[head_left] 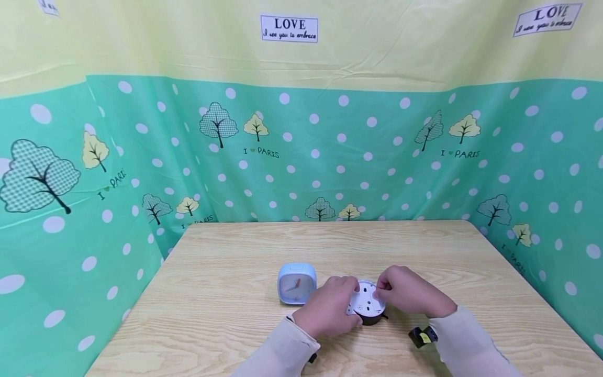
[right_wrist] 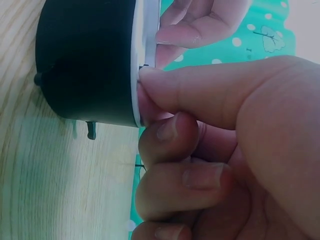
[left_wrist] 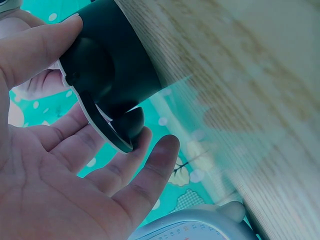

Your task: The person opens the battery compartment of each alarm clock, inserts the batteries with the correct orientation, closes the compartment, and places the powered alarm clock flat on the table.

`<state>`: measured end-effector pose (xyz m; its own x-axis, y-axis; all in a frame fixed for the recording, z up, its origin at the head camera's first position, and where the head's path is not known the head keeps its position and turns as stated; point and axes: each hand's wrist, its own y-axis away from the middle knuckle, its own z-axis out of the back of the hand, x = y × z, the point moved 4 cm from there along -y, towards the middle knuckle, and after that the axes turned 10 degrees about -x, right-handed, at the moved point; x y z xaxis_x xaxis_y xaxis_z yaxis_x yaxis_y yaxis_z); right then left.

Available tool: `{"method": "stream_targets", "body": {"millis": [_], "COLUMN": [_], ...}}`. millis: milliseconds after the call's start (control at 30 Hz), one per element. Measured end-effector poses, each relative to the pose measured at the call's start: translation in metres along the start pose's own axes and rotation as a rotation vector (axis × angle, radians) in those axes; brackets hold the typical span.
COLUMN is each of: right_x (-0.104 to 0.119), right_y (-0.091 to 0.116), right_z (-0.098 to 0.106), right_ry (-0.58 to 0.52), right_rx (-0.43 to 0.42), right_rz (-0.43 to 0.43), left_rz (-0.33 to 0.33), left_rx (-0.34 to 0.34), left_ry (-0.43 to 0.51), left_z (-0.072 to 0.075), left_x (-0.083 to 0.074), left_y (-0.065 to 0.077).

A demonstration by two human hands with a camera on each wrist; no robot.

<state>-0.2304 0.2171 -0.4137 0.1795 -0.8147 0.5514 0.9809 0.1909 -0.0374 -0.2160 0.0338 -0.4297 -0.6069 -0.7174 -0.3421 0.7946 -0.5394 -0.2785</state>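
A round clock-like case (head_left: 365, 302), with black sides and a white panel, lies on the table with the panel up. Small dark marks dot the panel. My left hand (head_left: 331, 308) holds its left side, the thumb on the black wall and other fingers near a rounded ear-like part (left_wrist: 131, 125). At the panel's right, the thumb and forefinger of my right hand (head_left: 409, 291) pinch close together; the fingertips hide most of what is between them. Two small black pegs, one a foot (right_wrist: 91, 130), stick out of the black side in the right wrist view.
A light blue square alarm clock (head_left: 297, 288) stands upright just left of my left hand. The wooden table (head_left: 226, 272) extends behind and to both sides. A green and yellow printed curtain (head_left: 330, 157) hangs around its back and sides.
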Motion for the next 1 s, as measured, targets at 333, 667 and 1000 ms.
{"method": "stream_targets", "body": {"millis": [333,667,1000], "right_x": [0.0005,0.0006,-0.0059], "right_y": [-0.0007,0.0002,-0.0026], "right_z": [-0.0008,-0.0001,-0.0013], "right_ry": [0.008,0.005,-0.043], "right_rx": [-0.013,-0.024,-0.071], "right_rz": [0.027,0.013,-0.046], "left_rz": [-0.001,0.010,0.022], "left_rx": [-0.001,0.013,0.016], "left_ry": [0.008,0.017,0.029], "left_z": [0.0022,0.0035,0.0028], "left_x": [-0.0004,-0.0014,-0.0007], "left_y": [-0.0006,-0.0006,0.0016]}}
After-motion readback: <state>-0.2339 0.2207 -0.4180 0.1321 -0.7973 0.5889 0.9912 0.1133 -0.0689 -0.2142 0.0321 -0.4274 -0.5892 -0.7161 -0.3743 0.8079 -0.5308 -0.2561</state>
